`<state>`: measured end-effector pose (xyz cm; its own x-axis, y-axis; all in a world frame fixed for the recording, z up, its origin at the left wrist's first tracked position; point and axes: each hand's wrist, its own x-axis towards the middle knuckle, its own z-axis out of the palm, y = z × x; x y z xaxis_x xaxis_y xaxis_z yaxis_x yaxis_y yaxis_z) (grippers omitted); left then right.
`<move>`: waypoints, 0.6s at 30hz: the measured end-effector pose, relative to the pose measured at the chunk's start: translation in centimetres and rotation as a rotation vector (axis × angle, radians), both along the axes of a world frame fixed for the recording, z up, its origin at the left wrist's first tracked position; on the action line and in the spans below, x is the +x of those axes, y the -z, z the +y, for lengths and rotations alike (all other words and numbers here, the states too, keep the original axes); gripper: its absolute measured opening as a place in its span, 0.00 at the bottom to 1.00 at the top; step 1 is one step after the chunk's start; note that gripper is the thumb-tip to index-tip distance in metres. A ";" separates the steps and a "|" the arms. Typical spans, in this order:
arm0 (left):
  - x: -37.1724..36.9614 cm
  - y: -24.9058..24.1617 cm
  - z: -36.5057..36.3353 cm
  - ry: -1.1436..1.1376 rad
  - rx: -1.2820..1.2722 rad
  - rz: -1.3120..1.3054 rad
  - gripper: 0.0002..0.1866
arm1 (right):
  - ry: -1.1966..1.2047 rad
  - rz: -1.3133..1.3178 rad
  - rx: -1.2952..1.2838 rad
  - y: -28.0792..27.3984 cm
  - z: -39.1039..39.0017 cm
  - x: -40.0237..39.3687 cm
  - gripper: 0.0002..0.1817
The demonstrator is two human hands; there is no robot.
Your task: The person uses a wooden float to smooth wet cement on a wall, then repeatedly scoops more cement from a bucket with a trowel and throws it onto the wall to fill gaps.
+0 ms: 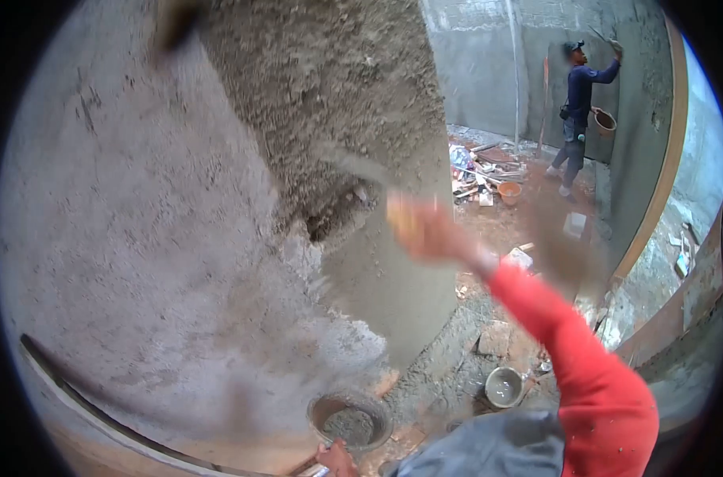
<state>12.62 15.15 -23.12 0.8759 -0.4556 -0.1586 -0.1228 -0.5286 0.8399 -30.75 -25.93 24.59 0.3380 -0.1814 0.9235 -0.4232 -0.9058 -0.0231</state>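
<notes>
My right hand [429, 230], blurred by motion, is raised at the wall at the end of a red sleeve. It is closed round the handle of a trowel [357, 165], whose blurred blade lies over the rough wet mortar [330, 79]. Below and beside it the plaster [393, 278] is smoother. At the bottom, my left hand [337, 459] is closed at the near rim of a bucket [318, 413] that holds grey mortar. Part of that hand is cut off by the frame.
A co-worker [581, 95] in dark clothes works at the far right wall, holding a bucket [605, 121]. Rubble [489, 171] and an orange bucket [509, 189] lie on the floor behind. A round container [504, 387] with liquid and a block [495, 338] are near my side.
</notes>
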 end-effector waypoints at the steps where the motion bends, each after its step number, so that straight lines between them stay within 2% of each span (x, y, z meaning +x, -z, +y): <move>1: -1.4 -3.5 0.2 0.108 0.025 0.079 0.28 | -0.070 -0.038 0.237 3.3 6.8 2.0 0.29; 2: -3.5 -3.4 -0.1 -0.062 -0.062 0.008 0.35 | -0.084 0.056 0.433 7.4 9.8 3.0 0.28; 3: -6.5 -11.8 -0.8 0.095 0.022 0.130 0.36 | -0.105 0.158 0.636 11.0 12.9 3.2 0.27; 4: -7.5 -13.8 -1.8 0.185 0.108 -0.012 0.33 | -0.093 0.395 0.820 13.1 15.4 2.9 0.26; 5: -8.7 -16.1 -2.3 0.265 0.042 -0.033 0.27 | -0.104 0.639 0.992 14.5 17.1 2.5 0.25; 6: -10.0 -19.1 -3.7 0.332 -0.064 0.075 0.21 | -0.122 0.892 1.126 15.8 17.8 2.4 0.24; 7: -10.9 -19.6 -5.0 0.326 -0.104 0.140 0.18 | -0.124 0.902 1.168 17.5 18.1 2.3 0.21; 8: -9.6 -17.7 -5.8 0.476 0.090 -0.064 0.19 | -0.133 0.911 1.220 20.0 18.9 2.4 0.18; 9: -10.2 -17.7 -6.6 0.539 -0.006 -0.042 0.20 | -0.141 0.916 1.274 22.6 20.0 2.8 0.15; 11: -12.2 -21.7 -9.0 0.649 0.042 -0.010 0.19 | 0.123 0.831 1.276 27.9 21.4 5.2 0.16; 12: -12.6 -22.8 -9.9 0.708 0.049 -0.011 0.19 | 0.079 0.843 1.281 28.5 22.8 5.4 0.18; 14: -12.5 -22.7 -11.8 0.748 0.092 0.014 0.19 | 0.020 0.847 1.250 27.1 23.1 5.3 0.22; 15: -12.6 -22.7 -12.4 0.769 0.109 0.027 0.19 | 0.048 0.821 1.334 24.7 22.7 4.7 0.22; 17: -13.2 -23.7 -13.3 0.812 -0.011 0.066 0.19 | 0.116 0.763 1.494 19.8 21.6 3.3 0.22; 18: -13.4 -24.1 -13.6 0.841 -0.073 0.081 0.19 | 0.138 0.792 1.501 20.8 21.5 3.1 0.21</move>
